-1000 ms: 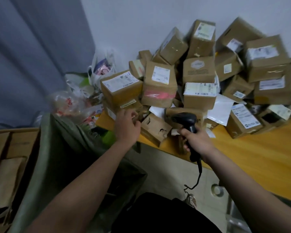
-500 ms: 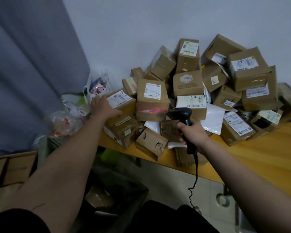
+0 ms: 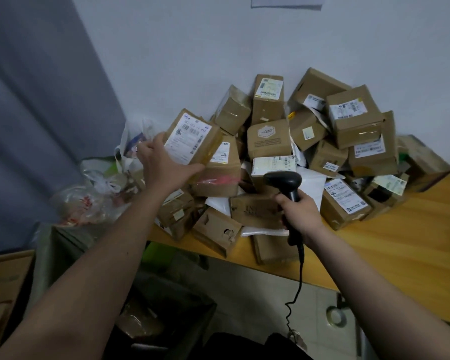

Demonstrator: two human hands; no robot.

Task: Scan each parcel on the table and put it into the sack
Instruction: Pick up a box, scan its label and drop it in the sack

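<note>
Left hand [image 3: 164, 165] clamps one parcel [image 3: 192, 141] above the pile's left edge, label tilted up so, I judge, the scanner [image 3: 286, 181] gripped in my right hand [image 3: 300, 216] can read it; sack [image 3: 63, 245] waits below-left.

Matt brown cardboard parcels [image 3: 268, 141] bear white paper labels; the table [image 3: 390, 255] is smooth wood; at 6 o'clock, the scanner [image 3: 286, 181] is black plastic.

A plain white painted wall [image 3: 192, 48] fills the back of the dimly lit room, with the lower edge of a white paper sheet [image 3: 286, 1] fixed high on it. A grey-blue pleated fabric curtain [image 3: 37, 113] hangs at left. Pale square floor tiles [image 3: 244, 289] show below the yellow wooden tabletop [image 3: 387, 245].
</note>
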